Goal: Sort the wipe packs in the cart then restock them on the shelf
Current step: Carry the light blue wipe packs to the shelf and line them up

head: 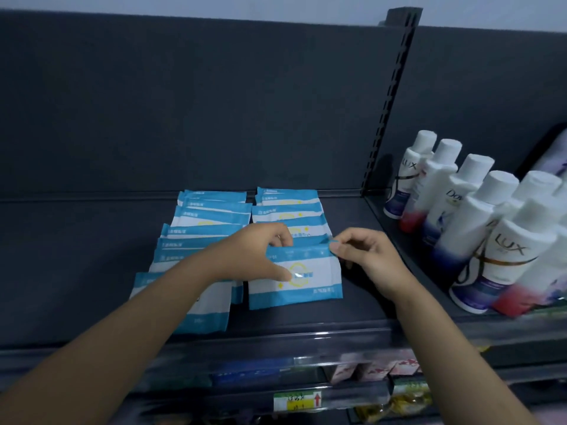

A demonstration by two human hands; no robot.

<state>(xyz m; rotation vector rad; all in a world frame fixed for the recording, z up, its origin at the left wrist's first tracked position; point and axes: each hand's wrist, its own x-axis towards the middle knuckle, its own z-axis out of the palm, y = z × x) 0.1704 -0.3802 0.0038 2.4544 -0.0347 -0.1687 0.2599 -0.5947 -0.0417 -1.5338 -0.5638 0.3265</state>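
Shelf [76, 271]; left hand [254, 250], right hand [368, 256] on pack [306, 286]

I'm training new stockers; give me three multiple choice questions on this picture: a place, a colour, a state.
1. The white bottles stand where, relative to the wipe packs? A) left B) right C) behind
2. The packs' colours? A) blue and white B) red and black C) green
3. The front pack of the right row is A) held by both hands B) lying untouched C) torn open
Answers: B, they fill the next bay rightward; A, blue bands on white; A, the left hand grips its top edge and the right hand pinches its corner.
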